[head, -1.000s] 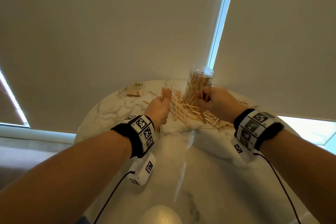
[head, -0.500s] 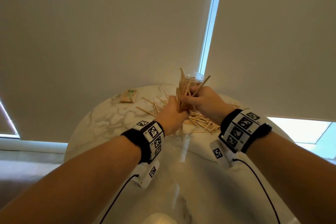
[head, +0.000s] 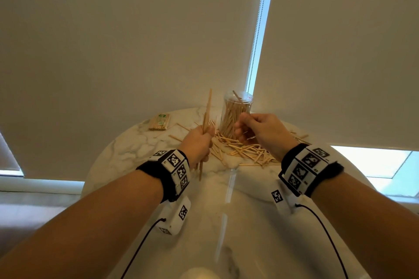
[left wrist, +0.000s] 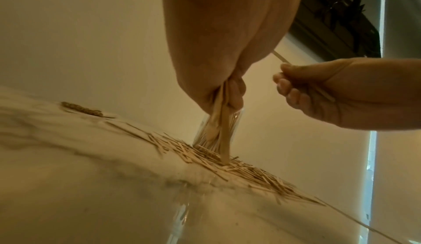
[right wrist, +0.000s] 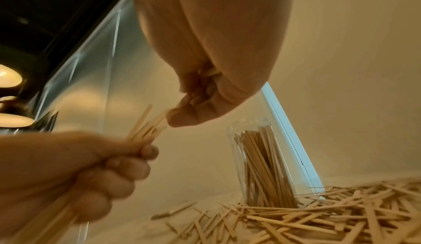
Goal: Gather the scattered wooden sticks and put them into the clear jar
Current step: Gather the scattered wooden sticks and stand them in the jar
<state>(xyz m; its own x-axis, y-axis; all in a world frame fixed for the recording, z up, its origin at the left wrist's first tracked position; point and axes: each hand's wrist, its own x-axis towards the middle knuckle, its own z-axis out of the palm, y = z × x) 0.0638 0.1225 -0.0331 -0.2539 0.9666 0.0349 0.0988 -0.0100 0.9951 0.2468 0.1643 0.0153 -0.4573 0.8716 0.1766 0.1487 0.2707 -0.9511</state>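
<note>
A clear jar (head: 238, 113) stands upright at the table's far side, packed with wooden sticks. Loose wooden sticks (head: 244, 150) lie in a heap around its base. My left hand (head: 203, 137) grips an upright bundle of sticks (head: 207, 111) just left of the jar. My right hand (head: 254, 129) hovers in front of the jar's right side, fingers curled round a few thin sticks. The right wrist view shows the jar (right wrist: 262, 157), the heap (right wrist: 330, 212) and my left hand (right wrist: 102, 172) with its bundle. The left wrist view shows my right hand (left wrist: 318, 93).
The round marble table (head: 127, 149) ends close behind the jar against beige roller blinds. A small wrapped packet of sticks (head: 159, 122) lies at the far left. A bead chain (head: 256, 36) hangs behind the jar. Bare marble lies nearer to me.
Both hands met on one bundle in front of the jar half a second ago. They have parted: the left hand keeps the bundle on the left, the right hand has drawn back to the right.
</note>
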